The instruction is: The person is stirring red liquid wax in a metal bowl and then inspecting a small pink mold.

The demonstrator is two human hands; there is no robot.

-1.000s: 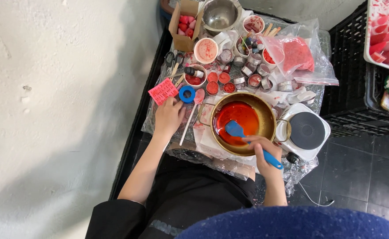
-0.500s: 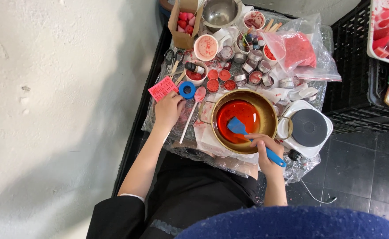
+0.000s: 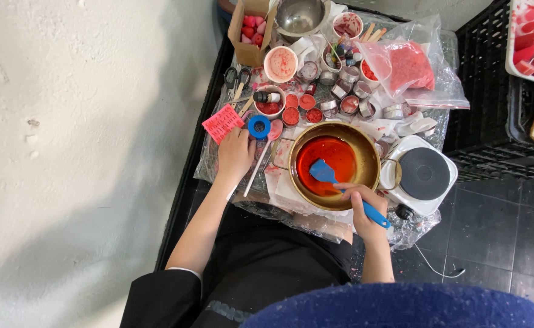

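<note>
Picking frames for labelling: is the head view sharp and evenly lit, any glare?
Head view: sharp, soft even light; a broad shadow lies on the pale floor at left; glare glints on the plastic sheet and the gold pot rim; slight wide-angle bend at the edges.

Bare forearms, both hands ungloved: left hand (image 3: pixel 235 153), right hand (image 3: pixel 364 206). No rings or watch visible. Black top, sleeve pushed up to the left elbow with a thin white edge at the cuff. Black trousers or apron over lap, faint print near bottom.
</note>
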